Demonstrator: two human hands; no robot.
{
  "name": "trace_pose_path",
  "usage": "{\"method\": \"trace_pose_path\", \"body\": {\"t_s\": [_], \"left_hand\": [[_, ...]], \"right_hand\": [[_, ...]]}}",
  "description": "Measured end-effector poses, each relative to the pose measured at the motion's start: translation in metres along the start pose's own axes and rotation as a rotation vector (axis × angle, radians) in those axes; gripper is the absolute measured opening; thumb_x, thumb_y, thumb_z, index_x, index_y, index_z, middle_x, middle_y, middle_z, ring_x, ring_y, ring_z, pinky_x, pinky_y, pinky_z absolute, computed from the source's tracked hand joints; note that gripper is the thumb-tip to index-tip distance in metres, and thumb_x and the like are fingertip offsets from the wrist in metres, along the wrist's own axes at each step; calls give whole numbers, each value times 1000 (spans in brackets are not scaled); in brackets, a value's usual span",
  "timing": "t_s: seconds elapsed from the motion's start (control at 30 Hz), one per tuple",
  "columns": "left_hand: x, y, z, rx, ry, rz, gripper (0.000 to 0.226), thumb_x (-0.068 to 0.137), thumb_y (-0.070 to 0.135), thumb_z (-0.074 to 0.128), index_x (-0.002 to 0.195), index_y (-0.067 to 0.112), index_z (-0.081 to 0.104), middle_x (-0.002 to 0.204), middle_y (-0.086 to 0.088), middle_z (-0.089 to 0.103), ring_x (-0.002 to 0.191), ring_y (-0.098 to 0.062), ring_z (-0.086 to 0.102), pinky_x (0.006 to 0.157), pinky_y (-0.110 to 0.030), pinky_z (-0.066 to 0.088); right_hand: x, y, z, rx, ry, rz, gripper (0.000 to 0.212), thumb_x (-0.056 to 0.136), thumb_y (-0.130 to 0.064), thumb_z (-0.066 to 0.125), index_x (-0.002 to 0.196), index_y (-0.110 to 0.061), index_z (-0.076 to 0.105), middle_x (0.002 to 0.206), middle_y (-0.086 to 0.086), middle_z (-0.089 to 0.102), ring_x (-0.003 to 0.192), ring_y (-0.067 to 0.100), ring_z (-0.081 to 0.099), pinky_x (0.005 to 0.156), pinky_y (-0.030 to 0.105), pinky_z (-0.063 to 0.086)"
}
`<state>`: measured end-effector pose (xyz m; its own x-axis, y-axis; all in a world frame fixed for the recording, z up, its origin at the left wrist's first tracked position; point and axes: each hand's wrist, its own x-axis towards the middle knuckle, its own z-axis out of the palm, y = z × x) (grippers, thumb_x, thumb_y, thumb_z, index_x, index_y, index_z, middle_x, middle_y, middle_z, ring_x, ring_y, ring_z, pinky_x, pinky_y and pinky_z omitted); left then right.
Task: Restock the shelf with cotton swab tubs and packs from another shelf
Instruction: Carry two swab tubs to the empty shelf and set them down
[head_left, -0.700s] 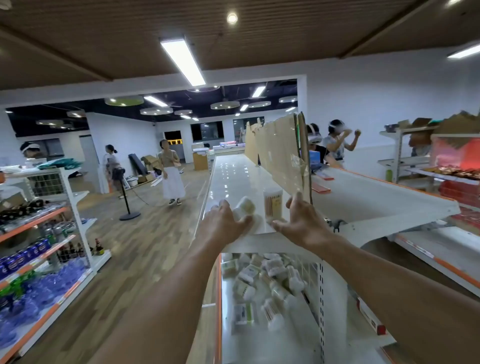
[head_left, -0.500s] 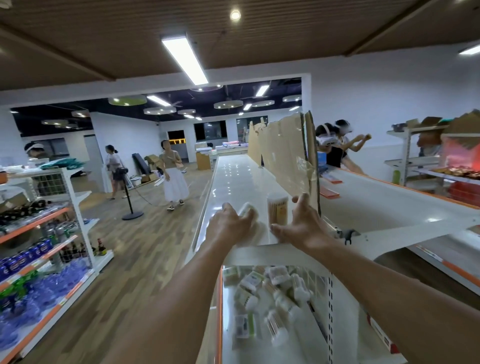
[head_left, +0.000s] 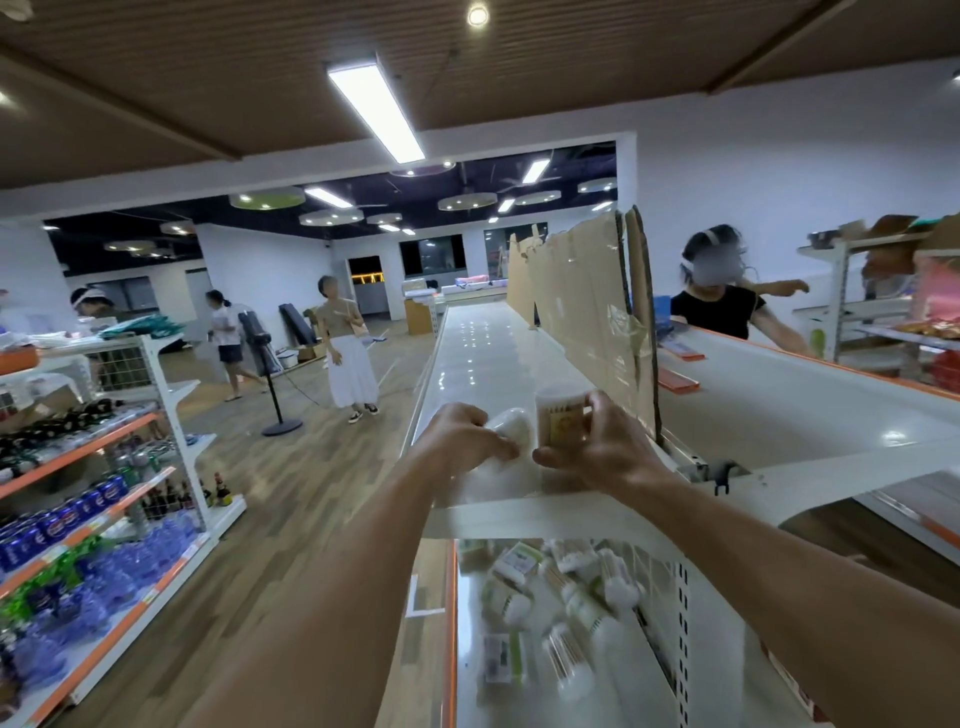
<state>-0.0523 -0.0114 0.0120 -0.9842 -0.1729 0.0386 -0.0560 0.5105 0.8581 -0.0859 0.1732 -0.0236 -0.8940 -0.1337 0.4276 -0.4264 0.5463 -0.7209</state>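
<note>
My right hand (head_left: 597, 447) grips an upright cotton swab tub (head_left: 560, 418) with a yellow label, standing on the white top shelf (head_left: 483, 358). Just left of it my left hand (head_left: 462, 436) is closed around a white swab pack (head_left: 514, 428) that touches the tub's side. Both hands are at the near end of the top shelf. On the shelf below (head_left: 613, 670) lie several swab tubs and packs (head_left: 550, 608) in a loose heap, blurred.
A cardboard divider (head_left: 587, 312) stands upright along the top shelf's right side. A person in black (head_left: 722, 306) works at the adjoining shelf on the right. Left across the wooden aisle stands a drinks shelf (head_left: 98, 493). Other people and a floor fan (head_left: 267, 374) are farther back.
My right hand has closed around the tub, which it only touched from the side before. My left hand has brought the white pack against it. The view has shifted slightly.
</note>
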Motion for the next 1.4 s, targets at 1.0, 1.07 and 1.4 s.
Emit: {"method": "trace_pose_path", "body": {"t_s": [1.0,1.07,1.4], "left_hand": [[-120,-37,-45,-594,-34,-50,75,62,41,90,123,8,62,112,-10,73,94,-22,73,73,-32,60],[-129,-43,-52,-554,-47,-48,69,64,40,89,120,9,65,107,-9,75,90,-21,73,74,-32,60],[-172,-101,-89,-451,61,-94,63,69,44,85,119,11,65,104,-7,76,91,-20,73,78,-33,57]], "right_hand": [[-77,-54,-23,482,-596,116,43,56,-66,87,84,-33,80,85,6,77,82,23,76,74,32,62],[-84,-62,-20,455,-630,131,44,57,-67,86,72,-26,79,71,8,72,66,19,72,67,29,60],[-105,-103,44,493,-665,223,46,49,-53,94,85,-29,78,85,1,56,79,13,65,64,38,63]]}}
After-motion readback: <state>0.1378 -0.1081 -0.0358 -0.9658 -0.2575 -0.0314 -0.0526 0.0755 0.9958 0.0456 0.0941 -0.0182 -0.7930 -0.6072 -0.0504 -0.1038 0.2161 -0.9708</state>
